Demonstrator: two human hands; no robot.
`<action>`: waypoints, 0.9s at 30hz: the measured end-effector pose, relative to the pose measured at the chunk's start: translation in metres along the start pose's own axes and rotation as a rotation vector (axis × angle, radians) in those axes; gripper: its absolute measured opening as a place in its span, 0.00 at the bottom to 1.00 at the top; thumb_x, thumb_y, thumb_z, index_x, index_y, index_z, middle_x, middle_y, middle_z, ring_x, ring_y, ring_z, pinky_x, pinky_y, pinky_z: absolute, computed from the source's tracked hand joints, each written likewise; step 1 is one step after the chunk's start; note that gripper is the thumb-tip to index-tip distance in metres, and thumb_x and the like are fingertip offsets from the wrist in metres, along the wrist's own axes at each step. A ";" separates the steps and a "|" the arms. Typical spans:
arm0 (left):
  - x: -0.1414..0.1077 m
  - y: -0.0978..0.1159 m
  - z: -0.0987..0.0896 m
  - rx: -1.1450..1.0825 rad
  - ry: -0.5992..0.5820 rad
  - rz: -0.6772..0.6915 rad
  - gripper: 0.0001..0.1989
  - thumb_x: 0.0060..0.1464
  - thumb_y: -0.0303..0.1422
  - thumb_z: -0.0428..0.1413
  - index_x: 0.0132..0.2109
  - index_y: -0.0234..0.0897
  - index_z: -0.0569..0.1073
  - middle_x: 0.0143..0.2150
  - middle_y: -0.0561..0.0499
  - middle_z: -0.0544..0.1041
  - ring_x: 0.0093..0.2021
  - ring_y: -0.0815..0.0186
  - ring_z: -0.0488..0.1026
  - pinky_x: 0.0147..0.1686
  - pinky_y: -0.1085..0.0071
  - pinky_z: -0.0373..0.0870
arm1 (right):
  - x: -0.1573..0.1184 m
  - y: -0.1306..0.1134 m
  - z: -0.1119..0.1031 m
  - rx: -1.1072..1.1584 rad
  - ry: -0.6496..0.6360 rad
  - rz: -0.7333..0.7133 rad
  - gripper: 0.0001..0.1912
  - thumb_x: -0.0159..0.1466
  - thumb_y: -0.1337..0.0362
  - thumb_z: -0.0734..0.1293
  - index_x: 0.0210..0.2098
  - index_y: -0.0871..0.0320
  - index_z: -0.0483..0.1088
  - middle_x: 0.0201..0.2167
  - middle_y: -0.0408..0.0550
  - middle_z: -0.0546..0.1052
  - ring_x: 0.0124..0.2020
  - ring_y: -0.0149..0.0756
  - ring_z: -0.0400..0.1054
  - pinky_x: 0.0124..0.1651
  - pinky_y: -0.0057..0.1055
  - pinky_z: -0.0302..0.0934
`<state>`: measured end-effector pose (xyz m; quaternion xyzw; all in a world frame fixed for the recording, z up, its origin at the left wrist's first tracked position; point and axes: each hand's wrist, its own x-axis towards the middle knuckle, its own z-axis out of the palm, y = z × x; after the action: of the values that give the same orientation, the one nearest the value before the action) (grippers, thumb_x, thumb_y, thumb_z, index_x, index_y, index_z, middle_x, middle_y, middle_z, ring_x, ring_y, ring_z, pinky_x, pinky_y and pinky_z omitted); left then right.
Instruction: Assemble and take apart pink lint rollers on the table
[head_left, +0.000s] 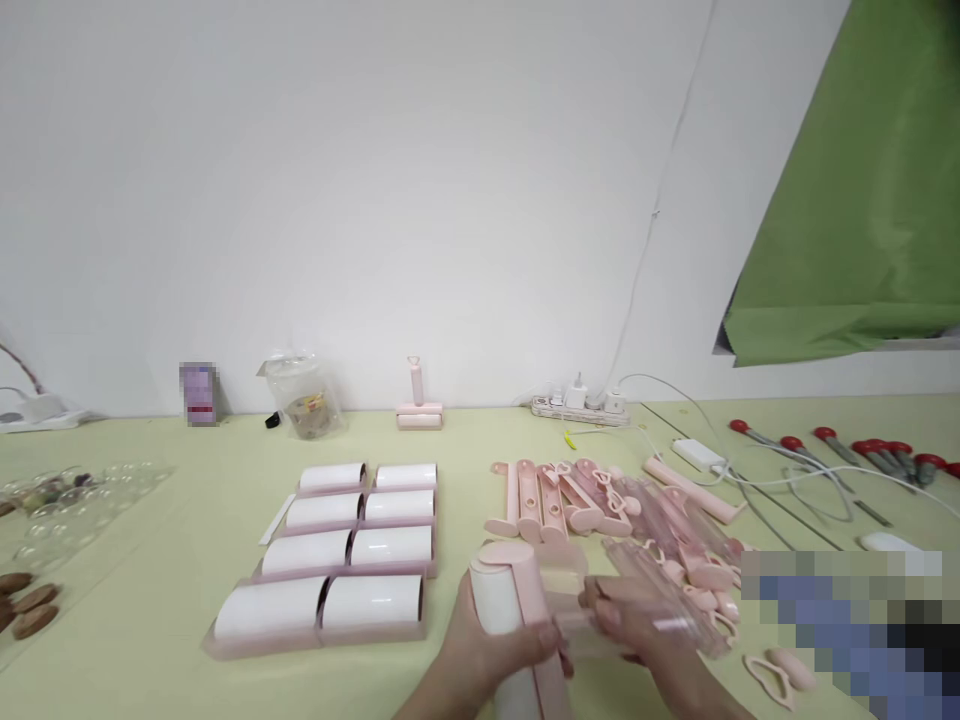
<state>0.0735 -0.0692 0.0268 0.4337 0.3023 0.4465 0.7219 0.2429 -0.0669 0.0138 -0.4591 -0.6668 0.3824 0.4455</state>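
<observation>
My left hand (504,640) is wrapped around a lint roller (499,600) with a white paper roll and a pink frame along its right side. Close on the right, my right hand (637,615) has its fingers closed on a clear plastic cover (581,635), partly hidden by the fingers. Beyond the hands lie several pink lint roller frames (529,500) in a row. A heap of transparent pinkish covers (667,590) and small pink handle parts (701,600) sits to the right of them.
Left of my hands, white paper rolls (306,555) stand in two columns in pinkish covers. An assembled lint roller (418,415) stands by the wall, near a plastic bag (304,400) and a power strip (581,410). Cables and red-headed tools (795,447) lie at right.
</observation>
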 end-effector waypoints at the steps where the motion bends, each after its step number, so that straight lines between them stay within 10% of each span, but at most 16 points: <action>1: -0.002 0.002 -0.001 -0.025 -0.052 -0.036 0.26 0.29 0.37 0.65 0.39 0.33 0.68 0.24 0.49 0.74 0.23 0.63 0.71 0.25 0.67 0.68 | -0.003 0.003 -0.001 0.070 -0.063 -0.046 0.25 0.54 0.43 0.55 0.13 0.57 0.54 0.11 0.40 0.57 0.14 0.28 0.52 0.15 0.24 0.48; 6: -0.001 0.005 -0.012 -0.093 -0.124 -0.138 0.35 0.31 0.35 0.64 0.49 0.30 0.62 0.21 0.48 0.74 0.22 0.59 0.72 0.24 0.65 0.67 | -0.001 -0.001 -0.029 0.026 0.050 -0.090 0.26 0.53 0.41 0.53 0.14 0.56 0.54 0.13 0.41 0.57 0.15 0.29 0.52 0.18 0.27 0.50; 11: 0.008 -0.004 -0.015 -0.256 0.045 -0.136 0.29 0.39 0.43 0.60 0.45 0.30 0.63 0.25 0.44 0.75 0.27 0.56 0.73 0.30 0.59 0.66 | 0.032 -0.019 -0.075 -0.777 0.362 0.076 0.18 0.56 0.46 0.56 0.23 0.54 0.60 0.19 0.42 0.67 0.20 0.34 0.62 0.21 0.26 0.53; 16: 0.012 -0.005 -0.015 -0.296 0.148 -0.189 0.25 0.38 0.43 0.59 0.40 0.30 0.66 0.25 0.43 0.75 0.30 0.54 0.73 0.34 0.59 0.66 | 0.066 0.000 -0.099 -1.466 0.196 0.070 0.11 0.60 0.56 0.54 0.31 0.55 0.62 0.26 0.46 0.72 0.19 0.34 0.65 0.17 0.25 0.37; 22: 0.010 -0.002 -0.013 -0.322 0.198 -0.226 0.21 0.41 0.41 0.56 0.39 0.30 0.65 0.25 0.42 0.75 0.27 0.55 0.73 0.32 0.60 0.66 | 0.078 0.018 -0.102 -1.478 -0.007 0.016 0.16 0.54 0.75 0.57 0.40 0.53 0.64 0.30 0.46 0.73 0.23 0.34 0.68 0.19 0.26 0.36; 27: 0.006 0.002 -0.003 -0.272 0.274 -0.107 0.18 0.44 0.38 0.56 0.39 0.28 0.65 0.28 0.38 0.76 0.28 0.56 0.74 0.30 0.63 0.67 | 0.060 -0.009 -0.083 -1.224 0.064 0.059 0.13 0.62 0.61 0.52 0.42 0.56 0.61 0.29 0.47 0.73 0.22 0.34 0.67 0.20 0.25 0.48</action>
<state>0.0730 -0.0620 0.0273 0.2506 0.3573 0.4989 0.7488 0.3081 -0.0039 0.0621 -0.6612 -0.7386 -0.0716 0.1101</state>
